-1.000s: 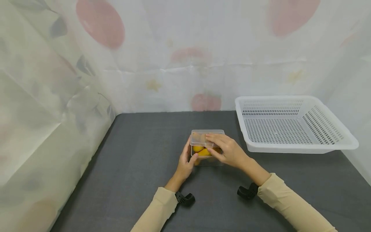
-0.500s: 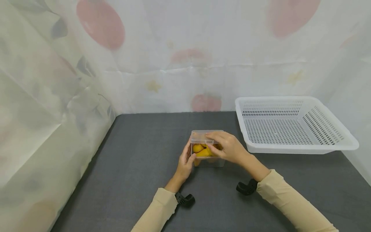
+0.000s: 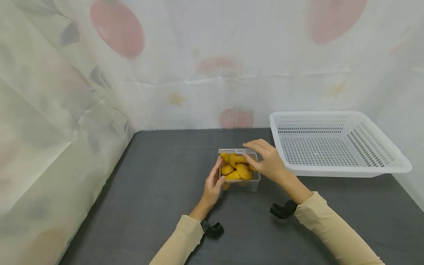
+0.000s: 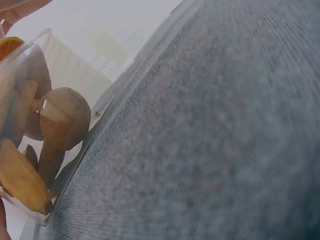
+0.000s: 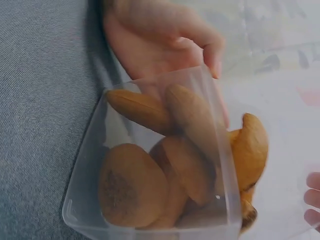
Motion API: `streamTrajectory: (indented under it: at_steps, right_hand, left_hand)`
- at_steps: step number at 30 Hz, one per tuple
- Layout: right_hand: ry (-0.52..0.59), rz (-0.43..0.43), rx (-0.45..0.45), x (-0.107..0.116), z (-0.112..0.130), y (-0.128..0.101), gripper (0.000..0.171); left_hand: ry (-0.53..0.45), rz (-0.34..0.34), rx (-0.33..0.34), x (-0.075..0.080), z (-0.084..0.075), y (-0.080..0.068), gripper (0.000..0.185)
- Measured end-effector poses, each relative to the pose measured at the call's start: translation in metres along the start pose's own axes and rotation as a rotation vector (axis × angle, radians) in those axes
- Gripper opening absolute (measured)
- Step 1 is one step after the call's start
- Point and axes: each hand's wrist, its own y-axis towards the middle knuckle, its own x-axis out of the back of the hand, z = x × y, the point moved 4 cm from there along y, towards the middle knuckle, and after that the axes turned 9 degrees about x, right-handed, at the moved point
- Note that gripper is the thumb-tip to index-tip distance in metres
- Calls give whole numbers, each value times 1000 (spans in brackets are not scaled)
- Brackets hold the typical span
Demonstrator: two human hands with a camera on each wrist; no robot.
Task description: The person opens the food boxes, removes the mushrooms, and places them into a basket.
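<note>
Though near, white basket (image 3: 347, 170) beyond right hand (image 3: 269, 161)

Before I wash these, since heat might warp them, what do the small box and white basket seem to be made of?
Small box: likely clear, thin plastic, glossy; the yellow pieces show through its walls, and small glints show. White basket: probably moulded plastic, opaque and smooth, judging by its rounded rim and regular slots.

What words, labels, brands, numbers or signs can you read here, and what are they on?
None: no readable text shows on the clear rectangular plastic box, the white perforated plastic basket or the black curved wrist devices. The pale backdrop bears printed shapes, such as a yellow star.
</note>
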Motion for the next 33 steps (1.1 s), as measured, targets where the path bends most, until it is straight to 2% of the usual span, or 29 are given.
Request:
streamTrajectory:
  at_steps: [4,8,14,17,23,29,33]
  right_hand:
    - [-32,-73,-32,10,1,-1,39]
    - [-82,-143,-86,16,3,-4,31]
    - [-107,-258,-175,21,5,-9,25]
    - [-105,-293,-185,21,4,-9,25]
    - [-123,-240,-162,20,0,-9,29]
    - [-119,-169,-156,17,-6,-10,39]
    - [-94,-119,-191,17,-12,-7,37]
  left_hand:
    - [-80,7,24,2,-1,1,52]
    - [-151,31,92,9,-2,5,56]
    - [-133,106,210,15,-5,7,62]
    - [-99,128,225,16,-4,7,62]
    - [1,106,181,19,1,6,57]
    - [15,113,185,18,4,5,56]
    - [23,116,194,18,5,4,56]
